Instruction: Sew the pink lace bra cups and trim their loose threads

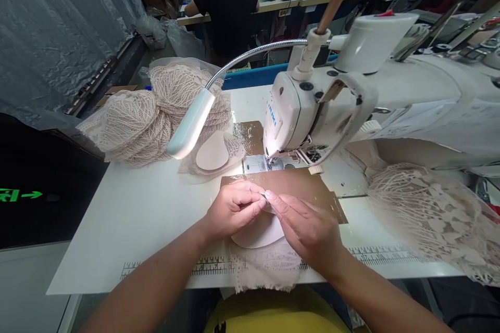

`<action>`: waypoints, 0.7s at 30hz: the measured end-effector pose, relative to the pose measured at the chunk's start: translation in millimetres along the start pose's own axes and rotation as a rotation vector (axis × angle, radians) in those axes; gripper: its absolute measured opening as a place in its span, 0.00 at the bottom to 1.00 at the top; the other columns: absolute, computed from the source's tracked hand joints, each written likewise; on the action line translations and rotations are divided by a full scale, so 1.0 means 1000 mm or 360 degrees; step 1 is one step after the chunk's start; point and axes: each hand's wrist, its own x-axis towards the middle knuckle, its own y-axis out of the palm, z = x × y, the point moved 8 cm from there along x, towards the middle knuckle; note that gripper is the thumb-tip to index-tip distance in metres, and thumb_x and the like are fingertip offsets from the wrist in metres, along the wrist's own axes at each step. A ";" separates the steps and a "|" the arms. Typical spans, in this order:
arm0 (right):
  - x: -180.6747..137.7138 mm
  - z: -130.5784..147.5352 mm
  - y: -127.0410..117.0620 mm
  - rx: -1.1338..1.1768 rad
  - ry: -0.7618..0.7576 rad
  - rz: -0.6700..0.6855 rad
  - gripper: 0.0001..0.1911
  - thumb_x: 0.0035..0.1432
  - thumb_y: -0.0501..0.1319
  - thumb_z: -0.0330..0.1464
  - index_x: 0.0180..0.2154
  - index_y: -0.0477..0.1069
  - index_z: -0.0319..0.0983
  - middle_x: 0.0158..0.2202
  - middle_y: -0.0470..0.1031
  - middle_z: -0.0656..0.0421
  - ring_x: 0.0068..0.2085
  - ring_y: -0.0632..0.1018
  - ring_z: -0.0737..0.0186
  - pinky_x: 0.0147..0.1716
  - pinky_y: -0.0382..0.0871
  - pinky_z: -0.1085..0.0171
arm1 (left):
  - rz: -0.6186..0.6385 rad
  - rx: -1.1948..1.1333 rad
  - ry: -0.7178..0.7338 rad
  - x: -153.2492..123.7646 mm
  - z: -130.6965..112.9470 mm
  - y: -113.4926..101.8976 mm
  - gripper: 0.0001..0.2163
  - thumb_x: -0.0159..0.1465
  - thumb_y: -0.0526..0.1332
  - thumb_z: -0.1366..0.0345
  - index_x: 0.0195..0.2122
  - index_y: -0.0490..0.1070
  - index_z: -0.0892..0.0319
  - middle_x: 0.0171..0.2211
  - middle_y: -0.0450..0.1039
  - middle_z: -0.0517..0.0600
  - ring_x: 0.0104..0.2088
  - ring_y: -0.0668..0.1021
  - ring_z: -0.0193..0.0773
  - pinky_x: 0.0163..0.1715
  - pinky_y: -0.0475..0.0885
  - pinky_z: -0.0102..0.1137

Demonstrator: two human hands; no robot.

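Observation:
In the head view my left hand (pixel 236 207) and my right hand (pixel 307 221) meet in front of the sewing machine, thumbs and fingers pinched together. Between them they hold the upper tip of a smooth, pale pad (pixel 255 237), its rounded end showing below. A tiny dark bit shows at the fingertips; I cannot make out what it is. Under the pad lies beige lace (pixel 265 268), hanging over the table's front edge. The white sewing machine (pixel 287 109) stands just beyond my hands, its needle area above a metal plate (pixel 255 164).
Stacked lace pieces (pixel 133 125) lie at the left back, near another pale pad (pixel 212 151) on lace. More lace (pixel 433 213) is heaped at the right. A lamp (pixel 191 125) arches over the white table (pixel 148 213). A person (pixel 228 10) sits ahead.

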 end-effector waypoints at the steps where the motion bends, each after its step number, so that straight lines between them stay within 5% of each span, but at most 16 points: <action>1: 0.000 -0.002 0.000 0.0044 0.0036 0.0000 0.20 0.55 0.57 0.19 0.49 0.70 0.35 0.37 0.79 0.56 0.34 0.78 0.64 0.33 0.71 0.68 | 0.0010 -0.0004 -0.0003 0.000 0.001 0.000 0.09 0.61 0.58 0.72 0.25 0.74 0.63 0.32 0.76 0.54 0.34 0.76 0.36 0.36 0.71 0.31; 5: -0.001 -0.028 0.003 0.0315 0.0512 0.0038 0.14 0.57 0.60 0.30 0.47 0.71 0.36 0.34 0.78 0.57 0.30 0.77 0.66 0.31 0.71 0.69 | 0.0075 -0.0014 -0.0024 0.000 0.002 0.003 0.09 0.62 0.58 0.71 0.26 0.75 0.63 0.33 0.76 0.54 0.35 0.76 0.37 0.37 0.71 0.31; 8: -0.003 -0.038 0.014 0.0547 0.0796 0.0284 0.12 0.57 0.60 0.37 0.42 0.72 0.39 0.31 0.77 0.60 0.28 0.76 0.66 0.27 0.69 0.69 | 0.0113 0.0005 -0.0019 -0.001 0.002 0.005 0.08 0.62 0.58 0.70 0.30 0.76 0.63 0.34 0.75 0.54 0.35 0.76 0.37 0.39 0.70 0.32; 15: -0.005 -0.036 0.032 0.0946 0.0977 0.0657 0.13 0.62 0.54 0.40 0.34 0.72 0.41 0.28 0.75 0.62 0.30 0.73 0.66 0.28 0.64 0.68 | 0.0123 0.0039 -0.0044 -0.003 0.003 0.006 0.07 0.62 0.58 0.69 0.31 0.76 0.63 0.32 0.70 0.53 0.34 0.73 0.35 0.38 0.68 0.32; 21: -0.007 -0.037 0.033 0.0830 0.0902 0.0576 0.13 0.61 0.54 0.39 0.27 0.66 0.40 0.21 0.66 0.64 0.24 0.66 0.69 0.24 0.58 0.70 | 0.0161 0.0059 -0.0077 -0.003 0.005 0.008 0.07 0.62 0.58 0.70 0.31 0.76 0.62 0.32 0.70 0.53 0.35 0.73 0.36 0.39 0.67 0.33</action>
